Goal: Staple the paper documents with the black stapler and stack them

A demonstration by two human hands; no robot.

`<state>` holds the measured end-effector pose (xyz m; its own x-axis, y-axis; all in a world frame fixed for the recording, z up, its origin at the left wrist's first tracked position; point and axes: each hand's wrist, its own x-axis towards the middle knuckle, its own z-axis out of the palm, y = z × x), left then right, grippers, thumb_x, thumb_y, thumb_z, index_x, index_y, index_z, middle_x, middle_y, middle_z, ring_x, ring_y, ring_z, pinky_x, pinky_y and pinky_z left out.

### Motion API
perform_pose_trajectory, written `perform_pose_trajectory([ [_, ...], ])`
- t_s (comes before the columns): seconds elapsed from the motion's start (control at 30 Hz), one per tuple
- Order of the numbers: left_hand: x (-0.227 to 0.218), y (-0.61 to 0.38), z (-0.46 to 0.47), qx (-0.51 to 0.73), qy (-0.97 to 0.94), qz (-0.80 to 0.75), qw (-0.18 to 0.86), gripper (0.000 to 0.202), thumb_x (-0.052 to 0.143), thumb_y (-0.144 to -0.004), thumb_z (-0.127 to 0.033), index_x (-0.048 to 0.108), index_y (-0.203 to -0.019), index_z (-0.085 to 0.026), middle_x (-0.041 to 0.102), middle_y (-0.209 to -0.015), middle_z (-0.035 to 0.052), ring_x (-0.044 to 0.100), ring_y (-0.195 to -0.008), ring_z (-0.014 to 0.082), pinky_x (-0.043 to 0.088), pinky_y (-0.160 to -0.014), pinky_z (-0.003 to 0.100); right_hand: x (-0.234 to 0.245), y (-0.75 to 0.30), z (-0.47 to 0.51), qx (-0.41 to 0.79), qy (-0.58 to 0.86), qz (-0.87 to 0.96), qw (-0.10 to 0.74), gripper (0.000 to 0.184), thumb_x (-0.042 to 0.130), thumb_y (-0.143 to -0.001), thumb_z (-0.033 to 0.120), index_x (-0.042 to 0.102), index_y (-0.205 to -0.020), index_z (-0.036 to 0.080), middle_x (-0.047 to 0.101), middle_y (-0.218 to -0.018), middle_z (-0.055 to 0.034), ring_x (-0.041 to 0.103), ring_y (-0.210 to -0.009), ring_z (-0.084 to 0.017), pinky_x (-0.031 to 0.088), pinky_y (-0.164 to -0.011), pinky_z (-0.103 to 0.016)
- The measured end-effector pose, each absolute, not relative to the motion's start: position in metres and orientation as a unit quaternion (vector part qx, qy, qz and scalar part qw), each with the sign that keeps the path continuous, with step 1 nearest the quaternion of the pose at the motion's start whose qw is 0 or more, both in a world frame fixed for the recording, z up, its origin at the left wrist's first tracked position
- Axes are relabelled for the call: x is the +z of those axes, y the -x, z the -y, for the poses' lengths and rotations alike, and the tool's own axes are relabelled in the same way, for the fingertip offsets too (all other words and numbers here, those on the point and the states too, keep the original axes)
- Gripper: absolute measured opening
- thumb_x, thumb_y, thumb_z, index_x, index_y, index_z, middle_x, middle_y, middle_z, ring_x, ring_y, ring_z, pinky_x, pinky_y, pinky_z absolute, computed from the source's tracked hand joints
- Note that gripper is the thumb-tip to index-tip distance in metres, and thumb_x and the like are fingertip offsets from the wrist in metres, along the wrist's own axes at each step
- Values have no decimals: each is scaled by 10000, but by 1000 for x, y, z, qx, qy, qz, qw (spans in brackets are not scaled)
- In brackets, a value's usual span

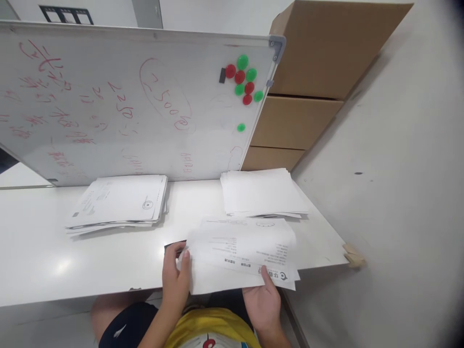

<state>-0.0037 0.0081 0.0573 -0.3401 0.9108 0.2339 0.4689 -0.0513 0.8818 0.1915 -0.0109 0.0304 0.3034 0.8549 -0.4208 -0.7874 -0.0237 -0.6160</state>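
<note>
Several printed sheets of paper (pixel 239 251) lie over the front part of the white table, fanned slightly, with a logo and lines of print on top. My left hand (pixel 176 266) grips their left edge between thumb and fingers; a small dark edge shows behind its fingertips. At the near right corner my right hand (pixel 264 295) pinches the sheets, thumb on top and fingers underneath, palm turned up. Just beyond the sheets is a stack of blank-looking paper (pixel 259 193). Farther left sits a stack of printed paper (pixel 119 200) with a round stamp on its top sheet.
A whiteboard (pixel 203 130) with red writing stands along the table's back edge, holding green and red magnets (pixel 239 77). Cardboard boxes (pixel 297 121) are stacked behind it at the right. The white table (pixel 32 246) ends near a wall (pixel 398 193) on the right.
</note>
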Motion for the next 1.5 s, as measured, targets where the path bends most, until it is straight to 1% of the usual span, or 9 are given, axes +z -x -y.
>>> perform_pose_trajectory([
  [0.23, 83, 15, 24, 506, -226, -611, 566, 591, 385, -855, -653, 453, -1313, -286, 527, -1351, 74, 579, -1140, 269, 524, -849, 388, 34, -187, 22, 648, 388, 147, 639, 611, 634, -735, 565, 553, -1293, 332, 669, -1203, -49, 539, -1201, -305, 366, -1050, -554],
  [0.37, 95, 28, 18, 462, -191, -585, 639, 598, 480, -810, -615, 559, -1251, -220, 639, -1208, 96, 646, -1021, 292, 548, -795, 389, 31, -190, 23, 668, 390, 145, 617, 656, 673, -676, 568, 564, -1281, 337, 684, -1173, -53, 549, -1184, -328, 345, -1048, -580],
  [0.53, 94, 41, 5, 477, -258, -570, 617, 573, 659, -738, -506, 594, -1209, -187, 708, -1048, 102, 665, -954, 290, 547, -762, 369, 24, -201, 22, 681, 390, 159, 599, 671, 701, -629, 531, 596, -1254, 309, 719, -1089, -69, 600, -1098, -354, 357, -1024, -597],
  [0.73, 83, 53, -6, 500, -373, -572, 533, 549, 675, -727, -528, 634, -1132, -161, 712, -1017, 110, 648, -962, 284, 533, -792, 365, 18, -229, 11, 630, 413, 147, 641, 632, 699, -638, 488, 605, -1235, 303, 703, -1120, -88, 599, -1087, -354, 386, -979, -601],
  [0.9, 77, 54, -13, 515, -455, -591, 422, 429, 691, -706, -511, 696, -975, -177, 719, -989, 91, 620, -1014, 298, 494, -900, 392, 23, -276, -16, 529, 452, 204, 689, 605, 761, -633, 382, 600, -1209, 293, 682, -1113, -76, 592, -1070, -313, 419, -954, -525],
  [1.07, 67, 45, -19, 496, -510, -603, 362, 351, 653, -727, -493, 706, -919, -203, 717, -974, 78, 610, -1026, 319, 466, -942, 419, 28, -296, -34, 495, 476, 334, 646, 649, 793, -650, 301, 559, -1254, 263, 676, -1028, -62, 603, -1006, -252, 460, -878, -392],
  [1.17, 57, 40, -20, 503, -510, -598, 360, 361, 642, -731, -498, 695, -943, -211, 705, -1007, 82, 606, -1039, 310, 457, -958, 414, 24, -294, -39, 462, 474, 334, 671, 706, 785, -662, 297, 498, -1306, 277, 672, -1016, -47, 602, -983, -232, 458, -860, -375],
  [1.33, 46, 32, -19, 530, -483, -565, 409, 484, 663, -712, -520, 637, -1074, -201, 664, -1112, 114, 582, -1102, 292, 461, -958, 389, 11, -292, -41, 450, 493, 319, 673, 429, 797, -633, 316, 609, -1010, 232, 692, -969, -48, 606, -940, -230, 446, -863, -380],
  [1.5, 38, 29, -17, 546, -455, -563, 422, 521, 658, -730, -517, 599, -1138, -198, 634, -1173, 116, 562, -1140, 289, 452, -971, 387, 11, -293, -37, 441, 524, 357, 635, 356, 773, -662, 331, 594, -947, 219, 689, -927, -44, 602, -925, -236, 448, -834, -359],
])
